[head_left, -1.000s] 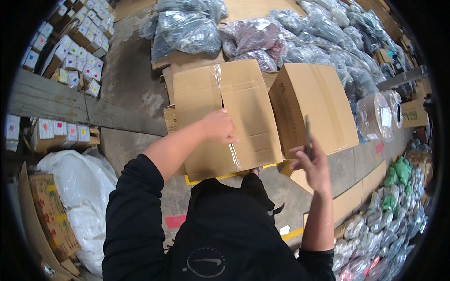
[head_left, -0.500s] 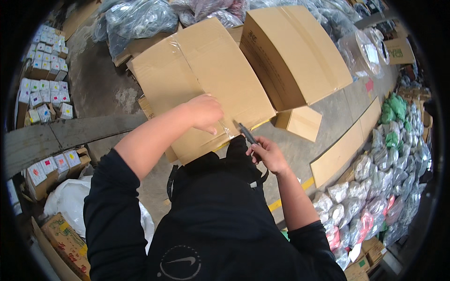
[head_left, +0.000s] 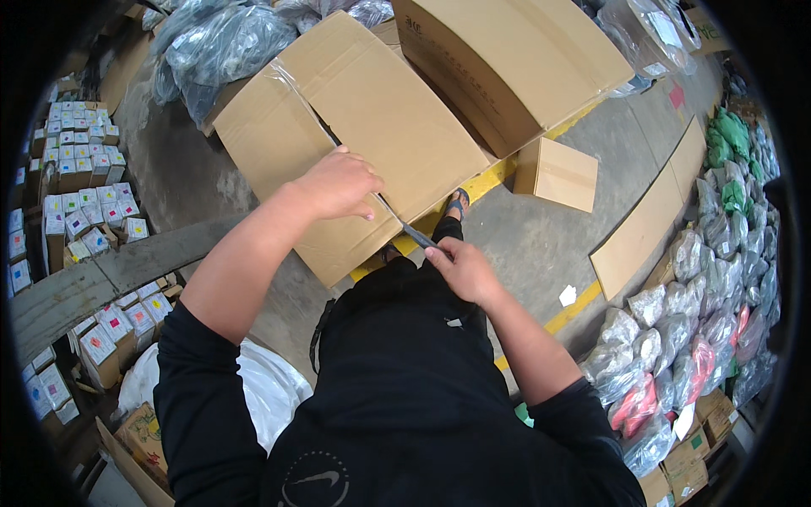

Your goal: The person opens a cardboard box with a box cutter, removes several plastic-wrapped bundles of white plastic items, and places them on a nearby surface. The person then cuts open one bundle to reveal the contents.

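Note:
A large brown cardboard carton (head_left: 405,110) lies before me with its flaps uppermost. A narrow dark gap runs between the top flaps, and clear tape (head_left: 285,76) still shows at the gap's far end. My left hand (head_left: 338,184) rests on the flaps beside the gap, thumb apart from the fingers; the fingertips are partly hidden. In my right hand (head_left: 465,269) is a dark utility knife (head_left: 416,236), gripped by its handle. Its front end reaches the near end of the gap, at the carton's close edge.
A taller carton (head_left: 532,59) stands behind on the right, with a small box (head_left: 555,174) on the floor near it. Flat cardboard (head_left: 646,211) and a heap of bagged goods (head_left: 676,338) lie right. White-topped boxes (head_left: 84,152) stand left, beyond a grey beam (head_left: 127,266).
The gap between the flaps has opened wider. My right hand has brought the knife to the seam's near end. My left hand stays on the flaps, and the view has shifted.

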Tool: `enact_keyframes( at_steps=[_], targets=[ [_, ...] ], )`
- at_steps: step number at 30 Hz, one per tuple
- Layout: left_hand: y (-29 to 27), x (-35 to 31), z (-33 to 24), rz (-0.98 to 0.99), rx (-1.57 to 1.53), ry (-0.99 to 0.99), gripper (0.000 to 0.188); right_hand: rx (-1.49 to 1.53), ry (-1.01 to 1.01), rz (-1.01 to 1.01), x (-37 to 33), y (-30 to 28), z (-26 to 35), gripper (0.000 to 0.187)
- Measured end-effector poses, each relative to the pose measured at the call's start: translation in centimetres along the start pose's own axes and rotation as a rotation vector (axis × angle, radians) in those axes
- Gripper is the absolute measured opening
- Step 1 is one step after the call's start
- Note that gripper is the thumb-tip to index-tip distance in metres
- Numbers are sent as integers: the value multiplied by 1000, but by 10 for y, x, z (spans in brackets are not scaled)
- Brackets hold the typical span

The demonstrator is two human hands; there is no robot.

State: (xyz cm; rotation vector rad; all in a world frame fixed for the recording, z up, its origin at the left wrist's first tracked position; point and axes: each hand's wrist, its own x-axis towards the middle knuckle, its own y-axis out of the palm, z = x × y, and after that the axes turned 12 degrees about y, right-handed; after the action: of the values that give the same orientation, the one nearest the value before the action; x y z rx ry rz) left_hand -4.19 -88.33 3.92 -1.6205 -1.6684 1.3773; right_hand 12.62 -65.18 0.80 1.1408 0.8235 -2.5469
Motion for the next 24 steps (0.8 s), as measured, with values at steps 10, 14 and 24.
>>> enact_keyframes(
  at_steps=[10,14,24],
  targets=[
    [-32,-63,-8,-199,-85,100,54,127,56,-8,2,21,-1,39],
    [-21,-63,-13,-327,84,181,52,310,40,73,8,3,29,34],
    [-22,-56,-30,-228,139,-33,41,593,-97,243,209,0,220,26]
  ],
)
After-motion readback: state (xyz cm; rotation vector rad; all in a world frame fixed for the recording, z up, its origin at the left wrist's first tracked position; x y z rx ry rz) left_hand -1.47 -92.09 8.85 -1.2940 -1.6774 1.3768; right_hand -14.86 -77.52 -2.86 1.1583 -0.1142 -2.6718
